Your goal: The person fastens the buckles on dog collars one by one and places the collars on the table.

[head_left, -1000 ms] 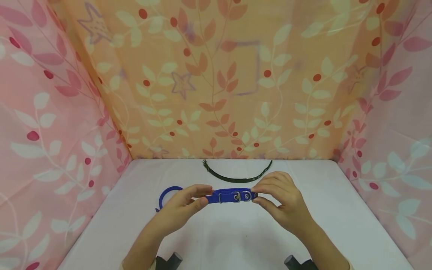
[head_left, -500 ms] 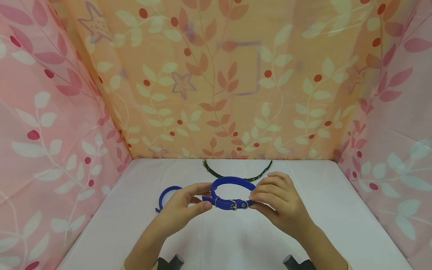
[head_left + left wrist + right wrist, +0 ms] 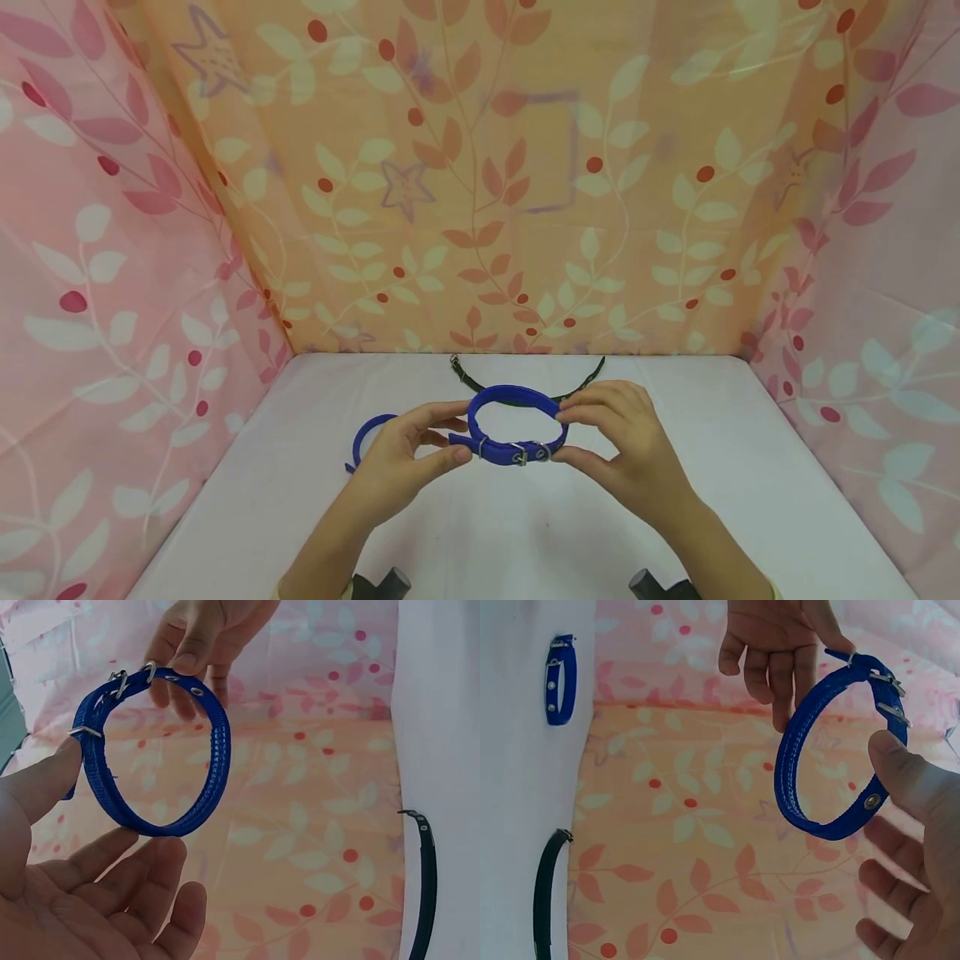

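A blue collar (image 3: 498, 454), fastened into a round loop, is held up between my two hands over the table. Its metal buckle (image 3: 519, 455) and a ring face me, and the strap's tail pokes out on the left. My left hand (image 3: 408, 454) holds the left side, thumb by the metal keeper and fingertips against the band in the left wrist view. With thumb and fingers my right hand (image 3: 626, 442) pinches the right side, close to the buckle. In the right wrist view, an eyelet shows on the collar (image 3: 786, 776) near the right fingers.
Another blue collar (image 3: 360, 435) lies looped on the white table (image 3: 517, 533), partly behind the left hand. A dark green collar (image 3: 467, 380) lies in an open curve along the back edge. Floral cloth walls (image 3: 480, 250) enclose the back and sides.
The collar, seen edge-on at first, has tilted so its round opening shows, and its strap tail has come into view on the left. Both hands stay on it, with slight finger shifts.
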The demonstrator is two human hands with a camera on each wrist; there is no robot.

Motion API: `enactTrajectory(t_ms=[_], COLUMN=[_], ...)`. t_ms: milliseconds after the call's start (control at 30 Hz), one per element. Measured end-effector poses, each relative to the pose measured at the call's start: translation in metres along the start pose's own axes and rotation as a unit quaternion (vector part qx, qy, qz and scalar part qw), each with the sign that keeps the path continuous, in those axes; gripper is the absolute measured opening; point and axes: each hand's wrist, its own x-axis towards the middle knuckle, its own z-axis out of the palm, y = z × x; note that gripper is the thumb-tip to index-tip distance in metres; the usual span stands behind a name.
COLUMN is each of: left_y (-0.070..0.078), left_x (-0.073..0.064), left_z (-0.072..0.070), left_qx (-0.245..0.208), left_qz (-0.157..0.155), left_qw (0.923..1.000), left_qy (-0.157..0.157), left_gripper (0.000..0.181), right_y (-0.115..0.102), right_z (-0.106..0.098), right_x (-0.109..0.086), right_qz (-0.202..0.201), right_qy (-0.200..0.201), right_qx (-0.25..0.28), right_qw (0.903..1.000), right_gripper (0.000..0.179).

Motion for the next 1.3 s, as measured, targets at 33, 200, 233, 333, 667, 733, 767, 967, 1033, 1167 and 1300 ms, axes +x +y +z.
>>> enactTrajectory(t_ms=[33, 200, 233, 333, 667, 733, 767, 967, 1033, 1167, 1300], left_y=[0.0, 0.002, 0.002, 0.003, 0.001, 0.001, 0.001, -0.002, -0.004, -0.01, -0.019], left_x=[0.0, -0.001, -0.002, -0.002, -0.001, 0.0, 0.0, 0.002, 0.004, 0.007, 0.015], left_z=[0.0, 0.0, 0.0, 0.0, 0.002, 0.002, 0.002, 0.004, 0.005, 0.006, 0.008], left_qx=[0.0, -0.013, -0.016, -0.02, -0.009, -0.006, -0.004, 0.005, 0.012, 0.032, 0.049], left_qz=[0.01, 0.032, 0.033, 0.048, 0.077, 0.07, 0.068, 0.068, 0.072, 0.082, 0.081], left_qw=[0.9999, 0.9994, 0.9993, 0.9986, 0.9968, 0.9973, 0.9974, 0.9973, 0.9969, 0.9954, 0.9947], left_qy=[0.001, 0.002, 0.001, -0.001, 0.018, 0.021, 0.022, 0.028, 0.03, 0.039, 0.041], left_gripper=[0.048, 0.048, 0.049, 0.05, 0.049, 0.049, 0.049, 0.049, 0.05, 0.05, 0.049], right_y=[-0.001, -0.002, -0.002, -0.002, -0.003, -0.002, -0.001, 0.005, 0.006, 0.01, 0.017], right_z=[-0.001, -0.003, -0.003, -0.003, -0.007, -0.007, -0.007, -0.007, -0.007, -0.004, 0.002], right_x=[-0.001, -0.007, -0.008, -0.008, -0.005, -0.005, -0.005, -0.008, -0.008, -0.009, -0.012], right_qz=[0.032, 0.163, 0.175, 0.199, 0.224, 0.232, 0.236, 0.274, 0.292, 0.329, 0.351], right_qy=[-0.015, -0.073, -0.075, -0.078, -0.088, -0.091, -0.092, -0.098, -0.101, -0.118, -0.123], right_qx=[-0.005, -0.013, -0.008, 0.009, 0.037, 0.044, 0.049, 0.1, 0.11, 0.117, 0.119], right_qw=[0.9994, 0.9837, 0.9817, 0.9768, 0.9698, 0.9676, 0.9662, 0.9514, 0.9447, 0.9298, 0.9206], right_gripper=[0.045, 0.076, 0.078, 0.08, 0.073, 0.071, 0.069, 0.056, 0.054, 0.054, 0.054])
